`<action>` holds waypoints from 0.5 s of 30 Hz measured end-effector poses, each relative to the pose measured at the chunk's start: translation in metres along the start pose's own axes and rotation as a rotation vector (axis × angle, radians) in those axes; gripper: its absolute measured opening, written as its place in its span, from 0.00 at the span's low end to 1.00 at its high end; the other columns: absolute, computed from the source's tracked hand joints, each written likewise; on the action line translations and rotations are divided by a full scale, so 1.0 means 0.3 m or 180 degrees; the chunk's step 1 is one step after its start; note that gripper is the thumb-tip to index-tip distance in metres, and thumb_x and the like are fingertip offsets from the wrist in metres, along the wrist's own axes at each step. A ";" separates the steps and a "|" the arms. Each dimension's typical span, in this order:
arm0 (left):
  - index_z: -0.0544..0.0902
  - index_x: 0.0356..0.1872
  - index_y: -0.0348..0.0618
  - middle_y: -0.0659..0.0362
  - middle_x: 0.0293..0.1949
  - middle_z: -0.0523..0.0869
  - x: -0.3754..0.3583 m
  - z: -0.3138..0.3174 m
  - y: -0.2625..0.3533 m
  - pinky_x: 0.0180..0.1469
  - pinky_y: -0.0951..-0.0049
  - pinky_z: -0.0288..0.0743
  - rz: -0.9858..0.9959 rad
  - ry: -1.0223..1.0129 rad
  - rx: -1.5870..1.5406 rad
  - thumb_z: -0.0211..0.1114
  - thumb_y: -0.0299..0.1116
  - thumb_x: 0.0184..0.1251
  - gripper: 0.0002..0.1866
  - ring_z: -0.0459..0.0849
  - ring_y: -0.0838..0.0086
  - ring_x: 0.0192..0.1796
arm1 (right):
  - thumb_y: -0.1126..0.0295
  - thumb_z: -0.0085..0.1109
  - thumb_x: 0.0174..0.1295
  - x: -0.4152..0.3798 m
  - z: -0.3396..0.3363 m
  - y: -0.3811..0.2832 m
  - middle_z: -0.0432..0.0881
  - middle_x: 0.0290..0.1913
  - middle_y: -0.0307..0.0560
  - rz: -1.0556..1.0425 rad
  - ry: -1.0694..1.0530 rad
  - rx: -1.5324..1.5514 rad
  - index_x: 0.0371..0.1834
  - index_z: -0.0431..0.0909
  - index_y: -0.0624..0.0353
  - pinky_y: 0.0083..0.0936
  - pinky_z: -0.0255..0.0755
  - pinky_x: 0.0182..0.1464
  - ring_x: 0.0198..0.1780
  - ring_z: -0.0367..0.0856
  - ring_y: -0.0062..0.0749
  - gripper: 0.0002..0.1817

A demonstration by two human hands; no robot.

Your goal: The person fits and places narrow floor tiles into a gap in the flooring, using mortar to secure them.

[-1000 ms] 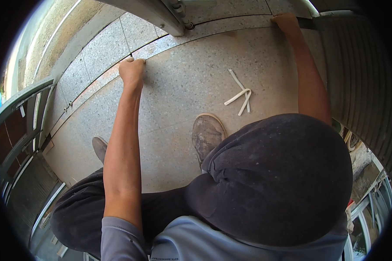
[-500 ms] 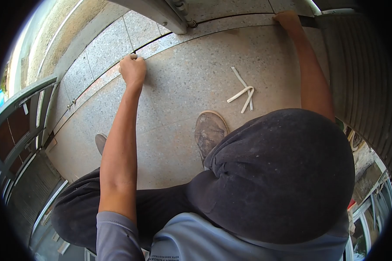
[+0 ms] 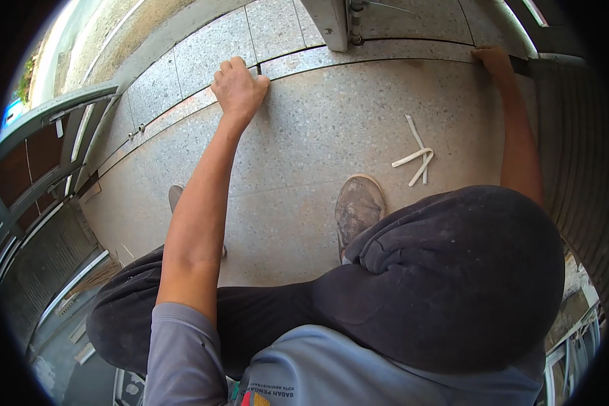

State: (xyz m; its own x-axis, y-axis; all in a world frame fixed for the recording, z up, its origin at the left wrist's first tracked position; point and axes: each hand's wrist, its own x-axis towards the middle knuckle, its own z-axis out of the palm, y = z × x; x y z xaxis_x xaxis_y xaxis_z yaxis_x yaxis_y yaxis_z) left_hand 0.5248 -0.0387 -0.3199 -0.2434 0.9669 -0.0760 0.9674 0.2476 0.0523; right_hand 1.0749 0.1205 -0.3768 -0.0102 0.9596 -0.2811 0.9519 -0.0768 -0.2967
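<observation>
My left hand [image 3: 240,89] rests at the floor with its fingers curled downward, beside the narrow gap at the left end of a long speckled tile strip [image 3: 372,51]. Its fingertips are hidden, so what they grip cannot be made out. Far to the right, my right hand [image 3: 495,61] has its fingers pressed together at the strip's other end. Dark lines run along both long edges of the strip. Nearer to me, bent pieces of white strip [image 3: 418,157] lie crossed on the large speckled floor slab [image 3: 304,142].
A grey metal post [image 3: 328,24] stands just behind the tile strip, between my hands. At left is a metal-framed gate [image 3: 61,118]; ribbed dark panelling [image 3: 568,128] stands at right. My shoe [image 3: 360,206] is on the slab.
The view has shifted, so the floor and post appear farther right. My left hand has moved slightly left relative to the gap, its knuckles more spread. My right hand stays at the strip's end.
</observation>
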 end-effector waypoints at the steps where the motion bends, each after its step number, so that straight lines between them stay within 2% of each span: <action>1: 0.79 0.53 0.37 0.46 0.54 0.80 0.008 -0.001 0.005 0.64 0.48 0.68 0.0053 0.0007 0.0054 0.68 0.38 0.56 0.24 0.78 0.50 0.59 | 0.60 0.67 0.61 0.001 0.006 -0.001 0.90 0.44 0.51 0.0013 0.0012 0.0106 0.49 0.89 0.62 0.33 0.76 0.55 0.46 0.87 0.36 0.19; 4: 0.80 0.49 0.35 0.47 0.50 0.83 0.033 -0.009 0.028 0.60 0.46 0.69 0.0335 0.0194 0.0339 0.66 0.34 0.56 0.21 0.80 0.50 0.56 | 0.56 0.64 0.63 -0.007 0.002 0.001 0.91 0.43 0.54 -0.0071 0.0090 0.0293 0.45 0.90 0.58 0.35 0.78 0.53 0.46 0.90 0.44 0.18; 8: 0.82 0.45 0.36 0.47 0.44 0.85 0.075 -0.060 -0.006 0.56 0.47 0.71 0.0901 0.0340 0.0395 0.64 0.35 0.59 0.16 0.83 0.51 0.49 | 0.62 0.68 0.60 -0.022 -0.021 -0.019 0.90 0.45 0.50 0.0209 -0.0062 0.0503 0.51 0.89 0.64 0.32 0.74 0.56 0.47 0.85 0.34 0.20; 10: 0.82 0.44 0.36 0.46 0.42 0.85 0.105 -0.064 -0.059 0.54 0.48 0.72 0.1189 0.0424 0.0211 0.62 0.35 0.61 0.14 0.84 0.51 0.46 | 0.61 0.68 0.60 -0.021 -0.012 -0.022 0.90 0.43 0.48 0.0329 -0.0010 0.0753 0.49 0.89 0.64 0.31 0.75 0.54 0.46 0.86 0.33 0.20; 13: 0.79 0.42 0.37 0.44 0.40 0.82 0.142 -0.023 -0.125 0.49 0.50 0.76 0.1618 0.0534 -0.0222 0.59 0.34 0.67 0.11 0.83 0.47 0.45 | 0.60 0.68 0.59 0.001 -0.002 0.005 0.91 0.40 0.48 0.0057 -0.0069 0.0511 0.48 0.89 0.64 0.30 0.76 0.52 0.43 0.87 0.32 0.20; 15: 0.77 0.45 0.35 0.42 0.42 0.82 0.152 -0.001 -0.146 0.50 0.52 0.77 0.1740 0.0296 -0.0405 0.57 0.35 0.72 0.12 0.82 0.45 0.47 | 0.58 0.65 0.61 -0.014 -0.006 0.005 0.91 0.42 0.52 -0.0314 0.0067 0.0078 0.44 0.90 0.62 0.35 0.78 0.53 0.45 0.88 0.43 0.18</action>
State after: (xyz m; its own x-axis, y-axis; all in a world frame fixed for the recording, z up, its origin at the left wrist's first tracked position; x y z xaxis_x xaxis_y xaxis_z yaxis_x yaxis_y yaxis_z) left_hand 0.4713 -0.0053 -0.3253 0.2799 0.9564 0.0835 0.9399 -0.2907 0.1793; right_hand 1.0770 0.1169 -0.3746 -0.0967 0.9683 -0.2303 0.9388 0.0119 -0.3442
